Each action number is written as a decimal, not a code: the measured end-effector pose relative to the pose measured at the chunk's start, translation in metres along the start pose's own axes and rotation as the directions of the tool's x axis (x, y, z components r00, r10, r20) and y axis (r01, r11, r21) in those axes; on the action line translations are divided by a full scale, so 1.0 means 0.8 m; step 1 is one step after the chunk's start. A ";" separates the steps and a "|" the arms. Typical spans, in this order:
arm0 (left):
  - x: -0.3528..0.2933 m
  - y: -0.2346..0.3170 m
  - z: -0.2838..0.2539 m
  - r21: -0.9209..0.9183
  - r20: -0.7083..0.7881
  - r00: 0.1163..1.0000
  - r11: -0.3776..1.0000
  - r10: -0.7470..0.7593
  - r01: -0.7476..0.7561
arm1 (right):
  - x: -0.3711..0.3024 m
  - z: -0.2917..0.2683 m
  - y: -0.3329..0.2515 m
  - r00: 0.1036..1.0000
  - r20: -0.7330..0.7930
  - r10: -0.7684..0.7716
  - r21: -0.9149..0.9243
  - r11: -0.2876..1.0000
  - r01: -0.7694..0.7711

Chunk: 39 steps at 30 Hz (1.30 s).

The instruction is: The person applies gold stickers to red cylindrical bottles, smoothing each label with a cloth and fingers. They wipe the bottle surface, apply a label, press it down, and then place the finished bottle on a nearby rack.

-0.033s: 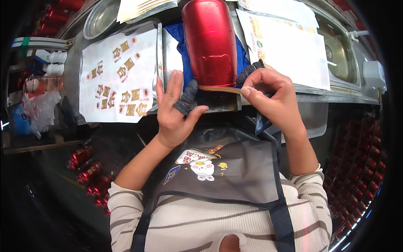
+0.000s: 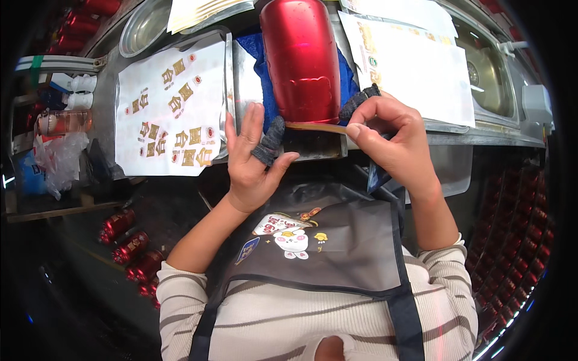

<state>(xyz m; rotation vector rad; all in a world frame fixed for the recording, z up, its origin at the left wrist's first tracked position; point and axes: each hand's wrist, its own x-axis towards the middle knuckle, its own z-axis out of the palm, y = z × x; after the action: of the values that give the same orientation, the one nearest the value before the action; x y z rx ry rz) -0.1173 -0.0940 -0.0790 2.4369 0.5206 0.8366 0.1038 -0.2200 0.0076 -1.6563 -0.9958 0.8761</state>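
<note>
Left hand (image 2: 248, 167) spread, right hand (image 2: 394, 139) curled, grip unclear, red bottle (image 2: 301, 66) between, near counter edge (image 2: 503, 138)

Cropped by the view's top edge, the red metallic bottle (image 2: 301, 60) hides part of the blue cloth (image 2: 255, 54); whether the right hand (image 2: 402, 135) pinches anything is too small to tell.

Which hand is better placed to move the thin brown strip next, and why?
Probably the right hand: its thumb and forefinger appear to pinch one end of the strip. The left hand is open, its dark finger cover near the other end.
</note>
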 end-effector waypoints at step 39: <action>0.017 0.014 0.000 0.103 0.008 0.995 0.990 0.097 -0.098 | 0.010 0.006 0.032 0.986 0.004 0.165 0.184 0.969 -0.163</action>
<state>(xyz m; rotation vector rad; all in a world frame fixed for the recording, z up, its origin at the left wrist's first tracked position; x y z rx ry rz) -0.1055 -0.0962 -0.0661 2.5755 0.4569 0.8655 0.1082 -0.2159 -0.0186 -1.5994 -0.7538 1.0356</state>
